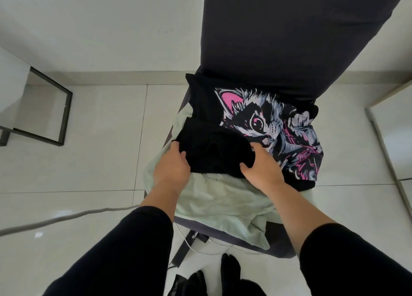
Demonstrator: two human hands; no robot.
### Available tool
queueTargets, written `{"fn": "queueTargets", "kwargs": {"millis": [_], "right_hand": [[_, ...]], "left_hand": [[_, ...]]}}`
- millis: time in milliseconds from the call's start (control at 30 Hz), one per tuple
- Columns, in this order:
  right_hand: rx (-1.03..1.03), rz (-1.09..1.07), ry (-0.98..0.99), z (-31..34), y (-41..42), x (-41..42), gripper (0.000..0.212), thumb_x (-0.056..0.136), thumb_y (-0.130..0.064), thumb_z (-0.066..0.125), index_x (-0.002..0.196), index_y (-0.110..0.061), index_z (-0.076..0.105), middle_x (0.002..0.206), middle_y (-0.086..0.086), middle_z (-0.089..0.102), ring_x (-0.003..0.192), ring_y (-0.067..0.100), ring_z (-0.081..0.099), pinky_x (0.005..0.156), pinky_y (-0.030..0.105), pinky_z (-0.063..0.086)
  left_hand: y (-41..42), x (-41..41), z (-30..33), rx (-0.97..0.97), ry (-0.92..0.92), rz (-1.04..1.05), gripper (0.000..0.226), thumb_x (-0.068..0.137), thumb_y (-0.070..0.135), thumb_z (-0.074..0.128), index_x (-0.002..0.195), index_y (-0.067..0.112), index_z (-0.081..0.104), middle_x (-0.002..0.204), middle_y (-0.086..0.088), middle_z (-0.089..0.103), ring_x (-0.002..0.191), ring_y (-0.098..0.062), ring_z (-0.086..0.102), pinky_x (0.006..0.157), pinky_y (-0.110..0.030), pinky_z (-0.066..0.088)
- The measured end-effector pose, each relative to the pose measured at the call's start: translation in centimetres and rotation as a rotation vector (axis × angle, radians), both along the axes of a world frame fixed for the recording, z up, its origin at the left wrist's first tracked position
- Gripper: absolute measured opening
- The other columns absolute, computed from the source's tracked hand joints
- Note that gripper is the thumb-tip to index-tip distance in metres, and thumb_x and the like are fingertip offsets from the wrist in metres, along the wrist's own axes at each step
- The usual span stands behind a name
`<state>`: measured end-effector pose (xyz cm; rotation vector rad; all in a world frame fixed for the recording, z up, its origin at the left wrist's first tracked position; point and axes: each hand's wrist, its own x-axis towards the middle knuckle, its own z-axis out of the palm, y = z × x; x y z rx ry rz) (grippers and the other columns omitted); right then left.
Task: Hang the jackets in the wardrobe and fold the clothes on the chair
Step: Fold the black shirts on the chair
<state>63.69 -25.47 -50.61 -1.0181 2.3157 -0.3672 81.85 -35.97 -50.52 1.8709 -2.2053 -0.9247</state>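
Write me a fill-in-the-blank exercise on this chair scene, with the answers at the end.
1. Both hands rest on a black shirt printed with a pink-eared ____.
2. Under the shirt lies a pale ____ garment.
3. The clothes sit on the seat of a dark ____.
4. The left hand grips the shirt's left edge, and the right hand presses beside the ____.

Missing words: cat; green; chair; print
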Motion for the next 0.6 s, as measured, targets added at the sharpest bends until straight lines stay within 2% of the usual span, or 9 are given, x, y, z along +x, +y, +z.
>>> {"fn": "queueTargets", "kwargs": {"millis": [67,133,167,233,333,467,533,600], "right_hand": [[-0.014,0.023,0.039,0.2,0.1,-0.1,0.052,0.089,-0.021,0.056,0.138,-0.020,0.036,0.116,0.008,0.059,0.094,0.026,0.061,0.075,0.036,0.051],[-0.015,-0.017,-0.040,0.4,0.0,-0.5,0.043,0.090,-0.018,0.051,0.133,-0.021,0.044,0.091,0.007,0.064,0.069,0.021,0.059,0.059,0.031,0.047],[0.003,-0.032,-0.083,0.5,0.1,-0.5,0.041,0.090,-0.018,0.050,0.130,-0.021,0.047,0.083,0.005,0.064,0.062,0.019,0.058,0.054,0.029,0.044],[0.053,-0.011,-0.079,0.6,0.4,-0.2,0.041,0.089,-0.021,0.050,0.130,-0.023,0.046,0.075,0.003,0.061,0.063,0.020,0.058,0.054,0.028,0.043],[0.117,0.057,0.085,0.5,0.5,0.7,0.043,0.088,-0.025,0.049,0.131,-0.026,0.041,0.081,0.003,0.059,0.072,0.025,0.059,0.058,0.031,0.044],[0.043,0.065,0.252,0.1,0.1,1.9,0.042,0.089,-0.030,0.047,0.130,-0.022,0.042,0.101,0.004,0.062,0.082,0.026,0.061,0.061,0.031,0.044],[-0.024,0.116,0.358,-0.2,-0.3,2.1,0.040,0.092,-0.033,0.048,0.129,-0.018,0.046,0.112,0.004,0.061,0.097,0.026,0.060,0.071,0.035,0.048],[-0.057,0.152,0.367,-0.4,-0.8,2.0,0.038,0.094,-0.029,0.050,0.130,-0.018,0.048,0.119,0.004,0.060,0.104,0.026,0.058,0.079,0.037,0.048]], "left_hand": [[-0.3,0.9,0.2,-0.071,-0.095,-0.068,0.026,0.100,0.020,0.032,0.125,0.018,0.040,0.094,-0.008,0.062,0.075,-0.024,0.052,0.065,-0.035,0.041],[-0.7,2.4,0.4,-0.097,-0.180,-0.095,0.028,0.100,0.021,0.031,0.127,0.019,0.038,0.082,-0.007,0.057,0.070,-0.027,0.051,0.061,-0.035,0.039],[-0.8,3.0,0.4,-0.087,-0.217,-0.100,0.029,0.100,0.022,0.031,0.128,0.019,0.038,0.079,-0.006,0.054,0.069,-0.027,0.051,0.060,-0.034,0.038],[-0.5,3.9,0.3,-0.050,-0.268,-0.120,0.032,0.099,0.024,0.033,0.130,0.018,0.038,0.079,-0.004,0.051,0.070,-0.026,0.049,0.061,-0.033,0.039],[0.2,3.7,0.1,-0.015,-0.246,-0.059,0.036,0.098,0.032,0.034,0.130,0.017,0.041,0.081,-0.003,0.052,0.072,-0.025,0.050,0.062,-0.033,0.040],[-0.1,2.7,0.0,0.029,-0.149,0.099,0.048,0.097,0.048,0.027,0.128,0.018,0.048,0.098,-0.004,0.062,0.087,-0.025,0.058,0.069,-0.032,0.041],[-0.8,2.5,-0.2,0.029,-0.066,0.125,0.048,0.098,0.048,0.027,0.123,0.016,0.053,0.099,-0.003,0.064,0.088,-0.023,0.059,0.069,-0.031,0.042],[-1.5,2.5,-0.4,0.007,0.035,0.116,0.041,0.099,0.041,0.033,0.117,0.012,0.056,0.095,-0.004,0.064,0.082,-0.020,0.057,0.068,-0.030,0.041]]}}
